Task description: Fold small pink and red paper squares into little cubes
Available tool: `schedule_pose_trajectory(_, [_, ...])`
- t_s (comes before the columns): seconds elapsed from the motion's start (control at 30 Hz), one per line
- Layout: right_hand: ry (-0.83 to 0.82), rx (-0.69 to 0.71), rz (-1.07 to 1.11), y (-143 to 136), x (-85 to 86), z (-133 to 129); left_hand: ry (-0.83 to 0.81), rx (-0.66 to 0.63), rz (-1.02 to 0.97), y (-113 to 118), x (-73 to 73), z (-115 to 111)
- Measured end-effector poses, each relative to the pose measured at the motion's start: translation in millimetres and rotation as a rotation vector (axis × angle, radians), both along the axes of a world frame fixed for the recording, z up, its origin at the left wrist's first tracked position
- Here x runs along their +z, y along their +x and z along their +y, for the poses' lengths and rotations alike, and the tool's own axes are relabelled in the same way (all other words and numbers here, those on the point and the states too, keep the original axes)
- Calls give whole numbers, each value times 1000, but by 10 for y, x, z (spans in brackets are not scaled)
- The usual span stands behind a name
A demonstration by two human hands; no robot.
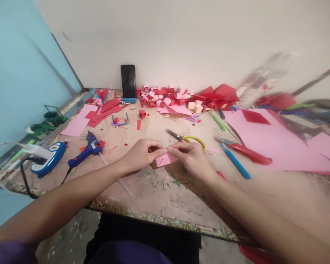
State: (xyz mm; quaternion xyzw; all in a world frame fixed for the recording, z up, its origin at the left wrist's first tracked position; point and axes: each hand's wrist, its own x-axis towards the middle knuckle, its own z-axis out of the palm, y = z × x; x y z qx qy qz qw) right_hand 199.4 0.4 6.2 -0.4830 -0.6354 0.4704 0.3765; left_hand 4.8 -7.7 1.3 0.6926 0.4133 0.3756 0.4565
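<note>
Workpiece: The small pink paper piece (165, 161) is between your two hands, over the near middle of the worktable (153, 208). Whether its lower edge touches the surface cannot be told.
Left hand: Your left hand (142, 154) pinches the workpiece's left upper edge, thumb on top, fingers curled behind.
Right hand: Your right hand (193, 158) grips the right upper edge in the same manner; the two thumb tips nearly meet.
Fold state: Lines that look like creases show on the exposed face. Judge this piece as partly worked; it is not yet a closed form.
Completed stock: Many red and pink paper cubes (167, 101) are heaped along the back wall. One red cube (142, 114) lies apart, in front of the heap. These appear finished.
Remaining stock: A large pink sheet (264, 150) lies at your right; red paper strips (105, 112) lie at back left. Judge both as material not yet worked.
Cutting tool: The scissors (191, 139) lie just beyond your right hand, blades slightly parted, not held.
Adhesive tool: The blue glue gun (84, 149) rests at your left, clear of both hands. Whether it is heated cannot be told.
</note>
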Motion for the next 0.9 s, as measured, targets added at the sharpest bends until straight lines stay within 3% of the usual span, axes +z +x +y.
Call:
schedule_pose_trajectory(0.43, [-89, -16, 63, -33, -33, 4, 34, 70, 75, -16, -4, 46])
schedule_pose_trajectory(0.73, [-73, -94, 147, 36, -63, 44, -121, 58, -76, -24, -69, 91])
schedule_pose_trajectory(0.9, [-111, -93, 186, 47, -42, 57, -55, 79, -72, -19, -54, 78])
